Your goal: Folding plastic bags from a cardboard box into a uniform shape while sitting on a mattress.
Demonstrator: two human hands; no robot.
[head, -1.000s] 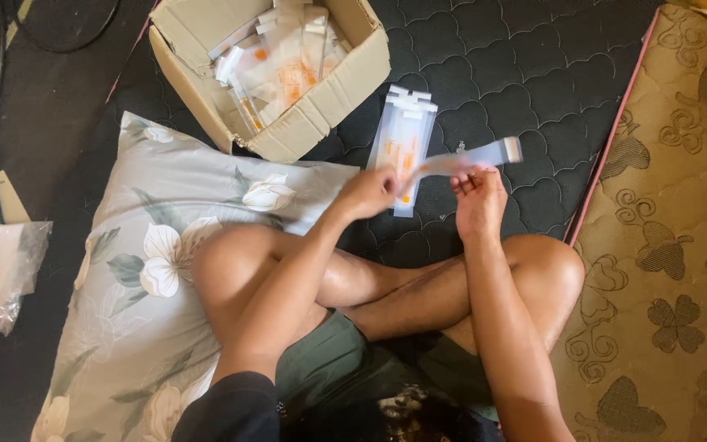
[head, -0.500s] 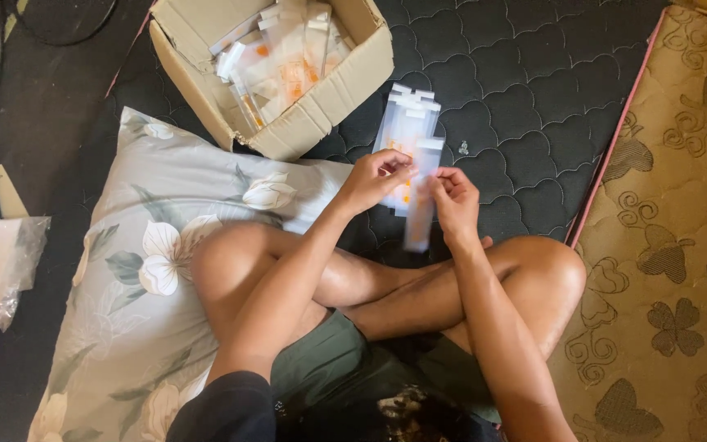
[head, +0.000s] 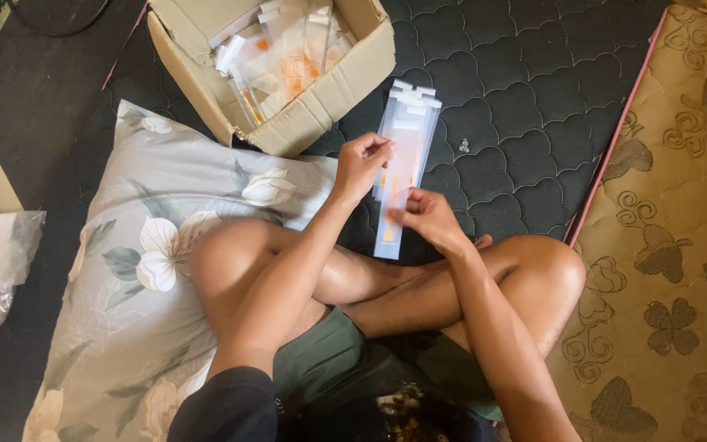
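Clear plastic packet (head: 389,221), long, narrow, orange inside, pinched by both hands.

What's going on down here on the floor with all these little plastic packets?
A person sits cross-legged on a dark quilted mat, holding one long clear packet between both hands: the left hand pinches it near the top, the right hand lower down. A stack of similar packets lies on the mat just beyond. An open cardboard box of more packets sits beside a floral pillow.
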